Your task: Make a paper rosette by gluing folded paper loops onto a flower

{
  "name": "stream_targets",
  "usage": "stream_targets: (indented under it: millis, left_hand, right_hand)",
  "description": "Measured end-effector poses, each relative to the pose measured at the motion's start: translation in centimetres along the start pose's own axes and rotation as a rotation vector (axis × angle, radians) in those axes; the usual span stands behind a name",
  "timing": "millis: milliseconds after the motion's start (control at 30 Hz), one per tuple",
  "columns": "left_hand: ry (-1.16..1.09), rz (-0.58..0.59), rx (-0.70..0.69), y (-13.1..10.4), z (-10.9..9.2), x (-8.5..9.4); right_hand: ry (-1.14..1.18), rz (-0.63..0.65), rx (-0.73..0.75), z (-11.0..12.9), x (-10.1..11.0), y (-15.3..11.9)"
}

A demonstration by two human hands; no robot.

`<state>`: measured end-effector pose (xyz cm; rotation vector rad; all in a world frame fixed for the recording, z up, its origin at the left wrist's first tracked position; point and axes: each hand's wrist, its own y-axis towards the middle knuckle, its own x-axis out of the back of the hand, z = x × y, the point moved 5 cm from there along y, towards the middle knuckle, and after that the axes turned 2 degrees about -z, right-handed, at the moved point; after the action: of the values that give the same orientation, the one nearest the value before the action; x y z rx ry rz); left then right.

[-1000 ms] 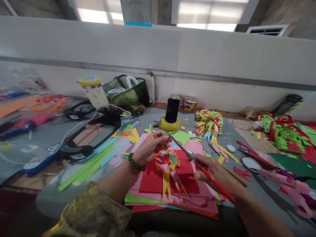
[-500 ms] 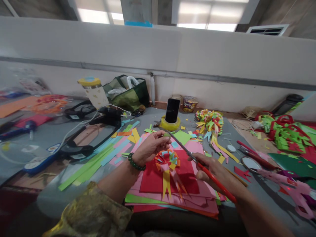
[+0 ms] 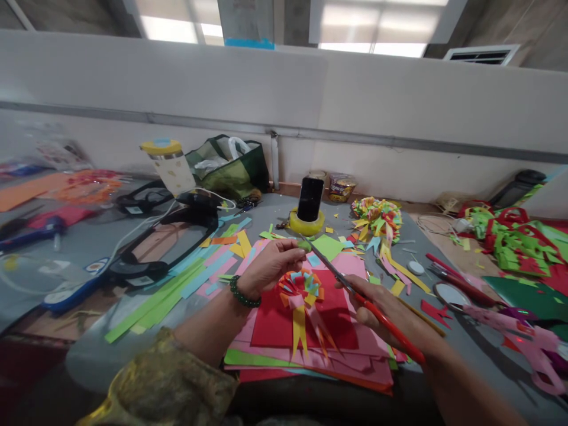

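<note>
My left hand (image 3: 284, 260), with a green bead bracelet at the wrist, pinches a small piece of green paper (image 3: 304, 245). In my right hand (image 3: 375, 299) are red-handled scissors (image 3: 386, 322); their blades reach up and left to the green piece. Whether the blades touch it I cannot tell. Below and between my hands lies a paper rosette (image 3: 302, 289) of orange, blue and pink loops with yellow and pink tails. It rests on a red sheet (image 3: 270, 322) atop a stack of coloured paper (image 3: 373, 367).
A phone (image 3: 310, 198) leans in a yellow tape roll (image 3: 306, 222). Paper strips (image 3: 164, 296) lie to the left, beside a black headset strap (image 3: 166, 236). Finished rosettes (image 3: 379, 219) sit behind right. A pink glue gun (image 3: 523, 337) and a green bag (image 3: 239, 165) are nearby.
My left hand has turned slightly, and the green paper piece has shifted a little to the right by the blade tips. The scissors have barely moved.
</note>
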<state>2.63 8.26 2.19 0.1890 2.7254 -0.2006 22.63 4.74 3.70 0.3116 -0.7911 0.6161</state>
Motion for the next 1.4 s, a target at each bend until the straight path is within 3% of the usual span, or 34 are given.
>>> stream_targets:
  millis: [567, 1100, 1400]
  left_hand:
    - [0.088, 0.045, 0.038, 0.18, 0.32, 0.24]
    - [0.115, 0.068, 0.011, -0.08, -0.23, 0.04]
    - [0.104, 0.061, -0.001, 0.20, -0.27, 0.81]
  right_hand:
    - [0.066, -0.016, 0.045, 0.47, 0.21, 0.10]
    - [0.113, -0.005, 0.005, 0.14, 0.09, 0.10]
    - [0.167, -0.003, -0.019, -0.24, -0.01, 0.01]
